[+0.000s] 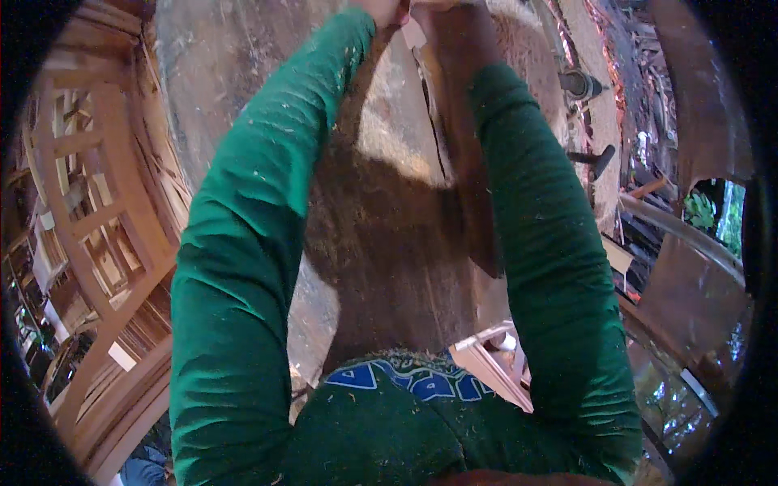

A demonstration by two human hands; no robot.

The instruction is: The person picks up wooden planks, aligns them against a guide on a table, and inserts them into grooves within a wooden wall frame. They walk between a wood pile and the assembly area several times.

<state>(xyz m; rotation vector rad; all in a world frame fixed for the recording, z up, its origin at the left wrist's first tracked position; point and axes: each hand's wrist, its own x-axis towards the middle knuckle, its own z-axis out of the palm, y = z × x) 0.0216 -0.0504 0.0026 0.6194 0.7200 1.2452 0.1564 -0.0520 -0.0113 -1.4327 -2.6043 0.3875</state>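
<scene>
Both my arms, in green sleeves flecked with wood shavings, reach far forward over a worn wooden workbench (389,259). My left hand (382,10) is at the top edge of the picture, mostly cut off, so its grip does not show. Close beside it, my right hand (460,34) is dark and smeared, its fingers hard to make out. Between the two hands a small pale piece (413,34), perhaps wood, shows in part. Whether either hand holds it I cannot tell. A long dark crack (438,134) runs in the bench top toward me from there.
At the left stands a wooden lattice frame (105,162) with stacked boards. Along the bench's right side are a dark round metal fitting (579,83) and a dark T-shaped handle (601,162). Wooden pieces (494,368) lie beyond the bench's near edge. Scrap clutters the right.
</scene>
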